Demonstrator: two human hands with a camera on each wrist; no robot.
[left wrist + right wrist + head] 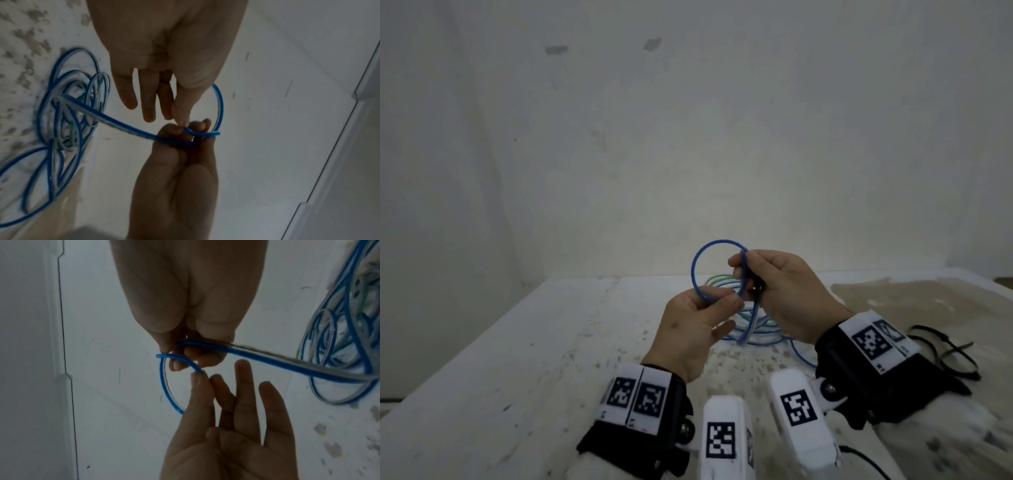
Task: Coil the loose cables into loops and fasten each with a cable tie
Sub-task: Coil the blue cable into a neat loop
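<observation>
First loop of blue cable (700, 255) pinched by left hand (690, 329) and right hand (787, 294); a slack pinch would likely let it spring open, tangling the pile (760, 330).

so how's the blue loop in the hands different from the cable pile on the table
The loop is one single turn, held up in the air; the pile is many loose turns lying on the table. The loop is pinched by the left hand and right hand; the pile is untouched. The loop is all blue; the pile also shows pale and greenish strands. Neither has a tie on it.
</observation>
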